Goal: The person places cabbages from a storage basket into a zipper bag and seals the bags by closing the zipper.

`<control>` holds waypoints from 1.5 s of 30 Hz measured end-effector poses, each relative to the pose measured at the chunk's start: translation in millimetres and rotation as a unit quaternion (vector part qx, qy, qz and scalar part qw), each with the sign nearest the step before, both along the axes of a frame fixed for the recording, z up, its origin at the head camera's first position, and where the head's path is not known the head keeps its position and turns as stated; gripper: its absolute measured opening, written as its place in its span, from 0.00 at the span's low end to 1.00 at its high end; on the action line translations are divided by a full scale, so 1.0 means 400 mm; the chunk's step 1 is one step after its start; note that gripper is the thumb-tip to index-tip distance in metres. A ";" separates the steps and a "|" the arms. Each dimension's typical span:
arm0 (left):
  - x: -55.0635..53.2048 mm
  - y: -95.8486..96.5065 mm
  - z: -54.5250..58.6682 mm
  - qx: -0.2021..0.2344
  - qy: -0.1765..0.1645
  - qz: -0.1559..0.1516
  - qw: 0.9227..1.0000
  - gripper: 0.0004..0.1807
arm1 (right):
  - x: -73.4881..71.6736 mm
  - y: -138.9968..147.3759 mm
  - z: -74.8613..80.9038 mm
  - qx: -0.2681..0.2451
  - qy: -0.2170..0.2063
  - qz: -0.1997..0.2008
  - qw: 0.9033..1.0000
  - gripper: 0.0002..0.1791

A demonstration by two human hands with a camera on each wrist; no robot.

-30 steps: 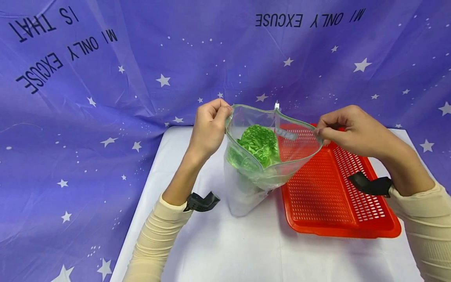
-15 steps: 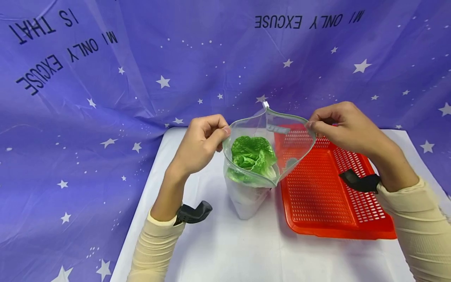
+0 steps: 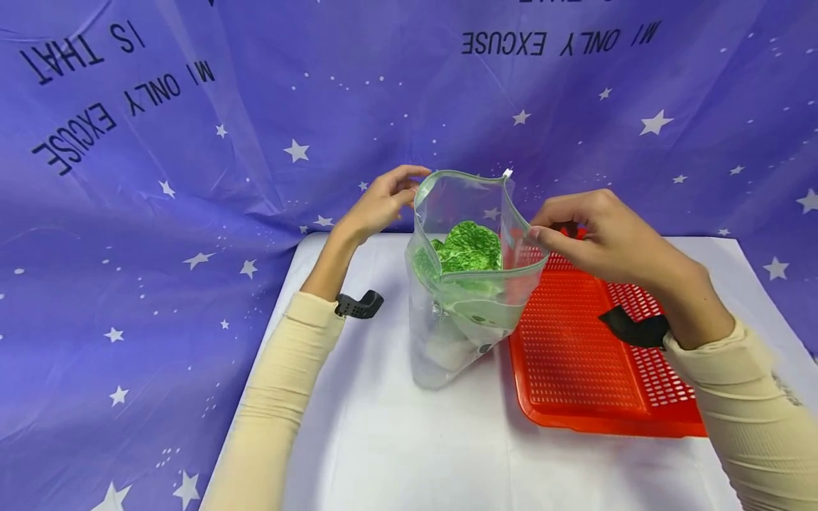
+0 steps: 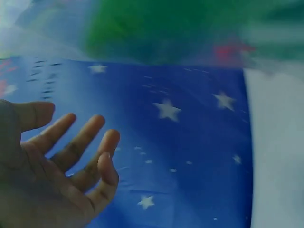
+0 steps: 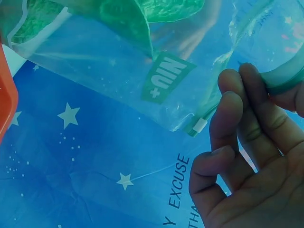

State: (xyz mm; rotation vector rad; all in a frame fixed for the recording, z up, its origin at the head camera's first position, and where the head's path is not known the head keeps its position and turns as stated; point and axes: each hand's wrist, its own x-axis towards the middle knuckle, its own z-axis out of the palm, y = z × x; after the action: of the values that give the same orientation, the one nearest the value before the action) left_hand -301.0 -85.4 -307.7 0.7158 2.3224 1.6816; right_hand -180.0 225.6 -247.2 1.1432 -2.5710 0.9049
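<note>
A clear zip bag [image 3: 441, 333] with a green-edged mouth stands on the white table, its mouth spread wide. Inside it is green leafy lettuce [image 3: 473, 248]. My right hand [image 3: 594, 227] pinches the right side of the bag's rim between thumb and fingers; in the right wrist view the green zip strip [image 5: 285, 78] passes between them. Beside the upper left rim is my left hand [image 3: 381, 202]. The left wrist view shows this hand [image 4: 61, 166] with its fingers apart and nothing in its grasp. At the back corner of the mouth sits a white zip slider [image 3: 508, 173].
A red plastic basket [image 3: 575, 355] with a slotted bottom stands on the table right of the bag, partly under my right arm. The white tabletop [image 3: 409, 454] stretches out in front. Behind hangs a purple cloth [image 3: 358, 92] with stars and lettering.
My left hand has let go of the left rim and moved up and away from me. My right hand, still pinching the rim, has shifted left. The bag's mouth has turned and risen.
</note>
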 end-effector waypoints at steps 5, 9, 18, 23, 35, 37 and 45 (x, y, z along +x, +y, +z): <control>-0.069 0.069 -0.002 -0.010 -0.025 -0.107 0.994 0.30 | 0.000 -0.005 0.001 0.000 0.005 0.011 1.000 0.12; -0.073 0.128 0.025 0.027 -0.070 -0.225 0.972 0.33 | -0.001 -0.011 0.004 0.000 0.005 0.021 1.000 0.12; -0.030 0.175 0.049 0.135 -0.202 -0.320 0.916 0.24 | -0.001 -0.016 0.004 0.007 -0.001 0.028 1.000 0.12; -0.025 0.183 0.046 0.162 -0.192 -0.267 0.931 0.16 | 0.000 -0.003 0.002 0.008 0.000 0.011 1.000 0.12; -0.011 0.166 0.032 0.232 -0.072 -0.190 0.951 0.13 | 0.038 0.021 -0.026 -0.016 0.015 -0.066 0.998 0.06; -0.008 0.164 0.031 0.245 -0.069 -0.189 0.948 0.16 | 0.056 0.022 -0.039 -0.041 0.021 -0.086 0.995 0.10; -0.010 0.153 0.018 0.263 -0.057 -0.163 0.949 0.16 | 0.161 -0.009 -0.122 -0.160 0.080 -0.158 0.971 0.28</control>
State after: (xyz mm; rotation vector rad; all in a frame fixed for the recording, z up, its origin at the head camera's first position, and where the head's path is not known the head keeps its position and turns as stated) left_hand -305.1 -24.1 -300.5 0.9950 1.5681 2.1175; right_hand -115.5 222.2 -295.9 0.6647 -2.2797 1.0505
